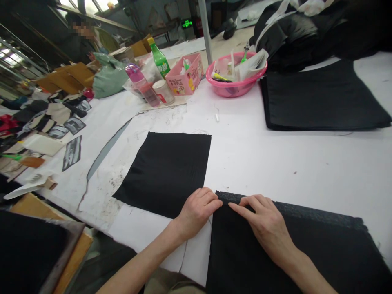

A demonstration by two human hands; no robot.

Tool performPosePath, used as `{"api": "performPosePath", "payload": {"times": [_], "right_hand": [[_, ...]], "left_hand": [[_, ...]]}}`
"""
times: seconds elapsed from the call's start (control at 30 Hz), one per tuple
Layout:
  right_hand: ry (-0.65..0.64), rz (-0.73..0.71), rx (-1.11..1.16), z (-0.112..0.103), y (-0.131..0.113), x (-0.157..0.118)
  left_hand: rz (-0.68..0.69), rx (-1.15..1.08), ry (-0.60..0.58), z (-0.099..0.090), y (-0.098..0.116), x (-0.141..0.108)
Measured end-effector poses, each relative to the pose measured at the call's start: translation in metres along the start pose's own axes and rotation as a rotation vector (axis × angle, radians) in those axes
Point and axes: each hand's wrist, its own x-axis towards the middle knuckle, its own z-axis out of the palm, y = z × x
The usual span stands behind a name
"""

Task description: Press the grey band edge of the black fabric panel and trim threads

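Observation:
A large black cloth (pixel 257 253) lies on the white-covered table at the lower right, with a speckled dark grey strip (pixel 318 214) along its far edge. My left hand (pixel 199 208) is closed at the cloth's far left corner, thumb and fingers pinching the strip's end. Just right of it, my right hand (pixel 263 218) rests on the cloth, thumb and forefinger pressed together on the strip. A smaller black cloth piece (pixel 171 167) lies flat to the left, its lower right part behind my left hand.
A stack of black cloth (pixel 321 98) lies at the back right, beside a pink basin (pixel 235 87). A pink box (pixel 185 77), green bottle (pixel 159 59) and jar (pixel 163 92) stand farther back. Dark cloth on a wooden board (pixel 73 261) is at lower left. A person (pixel 101 36) is in the background.

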Motion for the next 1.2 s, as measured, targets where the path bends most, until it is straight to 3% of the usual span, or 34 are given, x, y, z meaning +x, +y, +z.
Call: {"api": "performPosePath", "payload": {"times": [0.23,1.2], "right_hand": [[-0.012,0.007,-0.017,0.0029,0.0012,0.0004],[0.008,-0.056,-0.129,0.0020,-0.0024,0.0052]], "left_hand": [[0.075,0.091,-0.004,-0.0017,0.0004,0.0007],[0.107,0.188,-0.035,-0.0004,0.0024,0.0027]]}}
